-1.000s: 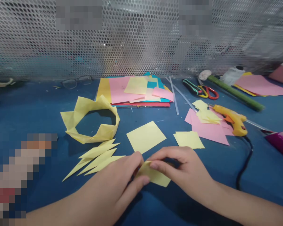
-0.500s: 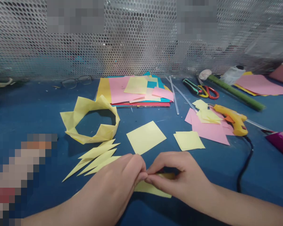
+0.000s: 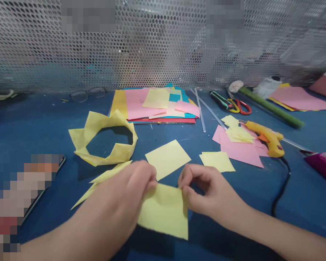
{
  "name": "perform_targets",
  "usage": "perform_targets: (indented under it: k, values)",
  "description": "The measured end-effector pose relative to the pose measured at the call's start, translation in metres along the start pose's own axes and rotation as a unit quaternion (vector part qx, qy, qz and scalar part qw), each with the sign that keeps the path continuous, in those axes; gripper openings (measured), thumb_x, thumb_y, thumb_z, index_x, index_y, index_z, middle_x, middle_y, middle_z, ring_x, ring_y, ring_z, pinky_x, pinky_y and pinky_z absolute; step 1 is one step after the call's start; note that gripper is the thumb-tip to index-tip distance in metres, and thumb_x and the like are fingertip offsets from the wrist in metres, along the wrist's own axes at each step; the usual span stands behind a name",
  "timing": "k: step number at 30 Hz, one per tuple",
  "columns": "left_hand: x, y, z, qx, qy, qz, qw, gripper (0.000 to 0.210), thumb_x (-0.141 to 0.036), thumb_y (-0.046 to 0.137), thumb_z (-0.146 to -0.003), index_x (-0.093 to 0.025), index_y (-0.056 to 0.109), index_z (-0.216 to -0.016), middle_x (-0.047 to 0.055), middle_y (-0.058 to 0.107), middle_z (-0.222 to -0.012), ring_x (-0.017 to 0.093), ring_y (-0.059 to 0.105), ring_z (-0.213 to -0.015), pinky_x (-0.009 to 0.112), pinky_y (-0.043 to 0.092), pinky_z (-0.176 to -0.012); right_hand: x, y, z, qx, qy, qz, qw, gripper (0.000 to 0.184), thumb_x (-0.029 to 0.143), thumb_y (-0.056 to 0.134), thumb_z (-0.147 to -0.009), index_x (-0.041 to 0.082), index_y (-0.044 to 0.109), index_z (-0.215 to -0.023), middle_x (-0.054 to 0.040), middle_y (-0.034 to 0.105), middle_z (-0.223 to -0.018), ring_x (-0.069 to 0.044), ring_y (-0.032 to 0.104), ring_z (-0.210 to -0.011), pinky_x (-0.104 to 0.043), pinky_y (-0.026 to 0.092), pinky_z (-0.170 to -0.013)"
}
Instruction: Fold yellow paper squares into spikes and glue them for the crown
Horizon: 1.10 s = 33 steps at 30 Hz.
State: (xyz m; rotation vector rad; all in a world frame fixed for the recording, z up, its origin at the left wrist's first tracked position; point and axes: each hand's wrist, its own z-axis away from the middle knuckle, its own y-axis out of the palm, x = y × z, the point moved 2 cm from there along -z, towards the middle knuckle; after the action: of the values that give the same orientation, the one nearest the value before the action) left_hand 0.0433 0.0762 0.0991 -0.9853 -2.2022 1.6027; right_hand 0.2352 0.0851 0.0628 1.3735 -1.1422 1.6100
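Between my two hands is a square sheet of yellow paper [image 3: 164, 214], upper edge toward the far side. My left hand [image 3: 136, 192] pinches its upper left corner, and my right hand [image 3: 201, 185] pinches the upper right one. Just beyond lies a loose yellow square [image 3: 168, 159], with a couple of smaller yellow sheets [image 3: 218, 161] to its right. A ring of folded yellow paper with points [image 3: 105, 159] stands at the left. Thin folded yellow strips [image 3: 108, 174] lie below it, partly hidden by my left hand.
A stack of coloured paper [image 3: 137, 105] sits at the back. On the right are a yellow glue gun [image 3: 266, 136] with a black cord, pink sheets [image 3: 244, 152], scissors [image 3: 243, 107], glue sticks [image 3: 201, 112] and a green stem [image 3: 274, 108]. Eyeglasses [image 3: 80, 96] lie back left; a blurred-out phone [image 3: 27, 199] is at the left.
My hands have drawn apart, the left going left and the right going right. The yellow sheet, mostly covered before, now shows spread out between them.
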Motion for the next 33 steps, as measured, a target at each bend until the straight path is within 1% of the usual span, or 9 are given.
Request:
perform_targets:
  k: [2,6,10,17,21,24,27,30,33]
  values:
    - [0.008,-0.011,-0.004,-0.029,-0.035,-0.013,0.999,0.016,-0.024,0.035,-0.095,-0.024,0.042,-0.081,-0.006,0.046,-0.067,0.01,0.05,-0.054,0.021,0.035,-0.054,0.0,-0.006,-0.005,-0.022,-0.001,-0.007,1.0,0.011,0.012,0.056,-0.07,0.019,0.051,-0.063,0.0039,0.055,-0.06,-0.009,0.048,-0.054,-0.02,0.039,-0.05]
    - [0.016,-0.024,-0.009,-0.056,-0.098,-0.022,0.993,0.015,-0.022,0.031,-0.097,-0.024,0.039,-0.085,-0.008,0.041,-0.064,0.008,0.04,-0.048,0.022,0.028,-0.05,0.001,-0.014,-0.009,-0.069,-0.015,-0.005,0.997,0.012,0.017,0.055,-0.081,0.019,0.054,-0.069,0.004,0.052,-0.06,-0.009,0.045,-0.055,-0.02,0.037,-0.05]
    - [0.012,-0.017,-0.008,-0.045,-0.074,0.005,0.996,0.015,-0.024,0.032,-0.097,-0.025,0.04,-0.085,-0.007,0.044,-0.068,0.008,0.046,-0.051,0.022,0.034,-0.052,0.003,-0.013,-0.006,-0.085,-0.051,-0.004,0.995,0.015,0.027,0.055,-0.089,0.019,0.058,-0.076,0.0025,0.054,-0.069,-0.01,0.05,-0.064,-0.021,0.042,-0.058]
    - [0.013,-0.007,-0.004,-0.028,-0.074,0.064,0.995,0.014,-0.029,0.037,-0.097,-0.026,0.041,-0.084,-0.009,0.05,-0.064,0.008,0.052,-0.047,0.021,0.038,-0.047,0.002,-0.007,-0.004,-0.059,-0.075,-0.022,0.995,0.012,0.027,0.067,-0.084,0.02,0.058,-0.079,0.0033,0.058,-0.07,-0.009,0.053,-0.063,-0.02,0.043,-0.058]
    - [0.009,-0.007,-0.002,-0.003,-0.12,0.091,0.988,0.02,-0.036,0.036,-0.097,-0.026,0.043,-0.081,-0.008,0.053,-0.064,0.009,0.053,-0.047,0.023,0.038,-0.049,0.001,-0.008,-0.004,-0.07,-0.049,-0.021,0.996,0.019,0.03,0.072,-0.079,0.02,0.057,-0.072,0.0032,0.057,-0.068,-0.01,0.051,-0.062,-0.022,0.041,-0.057]
    - [0.004,-0.006,0.001,0.094,-0.203,0.176,0.959,0.031,-0.047,0.032,-0.096,-0.027,0.045,-0.076,-0.008,0.052,-0.063,0.01,0.049,-0.051,0.024,0.038,-0.054,0.0,-0.009,-0.005,-0.077,-0.028,-0.003,0.997,0.019,0.031,0.072,-0.079,0.02,0.059,-0.07,0.0026,0.056,-0.07,-0.011,0.049,-0.063,-0.024,0.039,-0.057]
    - [0.001,-0.004,0.004,0.19,-0.26,0.305,0.896,0.043,-0.066,0.036,-0.088,-0.028,0.052,-0.075,-0.006,0.056,-0.07,0.012,0.051,-0.063,0.021,0.04,-0.056,0.002,-0.01,-0.005,-0.065,-0.049,0.016,0.997,0.015,0.028,0.07,-0.081,0.02,0.062,-0.072,0.0012,0.058,-0.074,-0.012,0.051,-0.067,-0.025,0.04,-0.059]
    - [0.003,-0.001,0.003,0.238,-0.256,0.384,0.855,0.046,-0.07,0.039,-0.085,-0.028,0.057,-0.083,-0.004,0.056,-0.077,0.014,0.053,-0.071,0.02,0.042,-0.059,0.005,-0.008,-0.004,-0.037,-0.098,0.037,0.994,0.012,0.021,0.066,-0.085,0.02,0.064,-0.073,0.0006,0.059,-0.076,-0.013,0.054,-0.071,-0.025,0.042,-0.063]
    - [0.004,0.002,-0.001,0.282,-0.198,0.445,0.827,0.048,-0.065,0.028,-0.091,-0.027,0.055,-0.086,-0.003,0.055,-0.081,0.014,0.052,-0.075,0.022,0.045,-0.066,0.008,-0.006,-0.002,-0.005,-0.148,0.054,0.988,0.011,0.017,0.063,-0.088,0.021,0.069,-0.079,-0.0002,0.06,-0.079,-0.012,0.056,-0.074,-0.024,0.045,-0.067]
